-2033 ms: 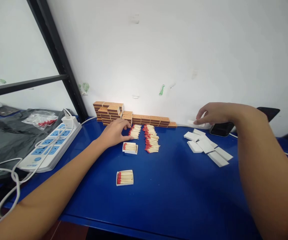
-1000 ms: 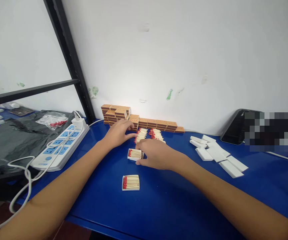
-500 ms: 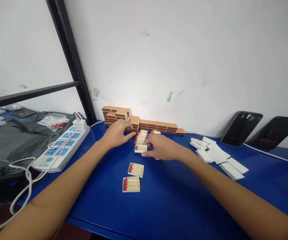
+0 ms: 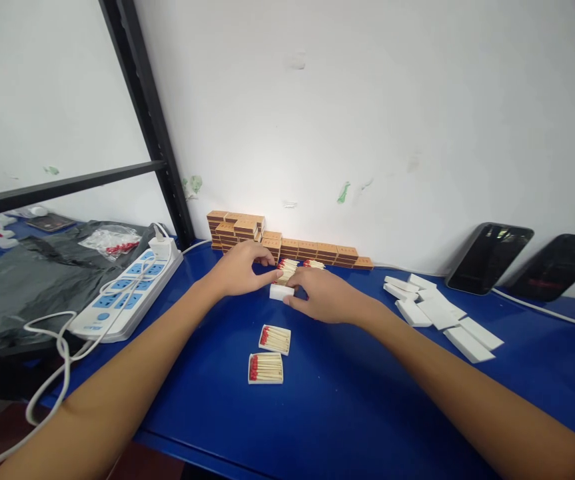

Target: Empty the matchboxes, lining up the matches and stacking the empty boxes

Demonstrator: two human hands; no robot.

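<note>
While my right hand pinches a white tray, I hold my left hand open beside loose matches, any shift needing steady fingertips.

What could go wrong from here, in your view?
The white tray in the right hand looks tipped, so any contents might spill. The left hand is close to the stacked matchboxes and could knock some down. The two filled trays lie uncovered, so a bump might scatter their matches.
</note>
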